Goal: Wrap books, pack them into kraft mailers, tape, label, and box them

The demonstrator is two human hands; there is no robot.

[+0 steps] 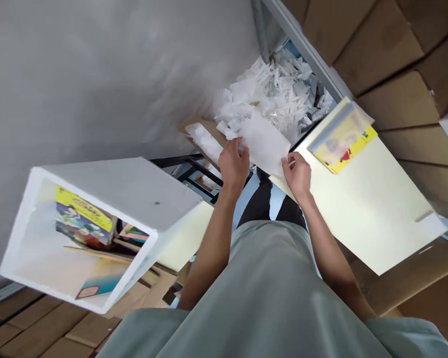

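The left hand's grip (233, 166) pinched the left edge of a white sheet (266, 143) (probably paper, though blurred); the right hand's grip (298, 177) pinched its right edge.

A person in a gray-green top (269, 288) holds a sheet of white paper (266, 144) between the left hand (234, 166) and the right hand (298, 178) at the center of the frame. Beyond it, a heap of white scraps (278, 92) spreads across the upper center, beside a gray wall (97, 74) filling the upper left. At right, a yellow-edged booklet (343, 141), its cover blurred, lies on a cream tabletop (377, 214) near stacked cardboard boxes (403, 99). At left, a white open-fronted bin (123, 186) contains a yellow-and-purple illustrated booklet (82, 219); brown cartons (26, 320) line the lower left corner.
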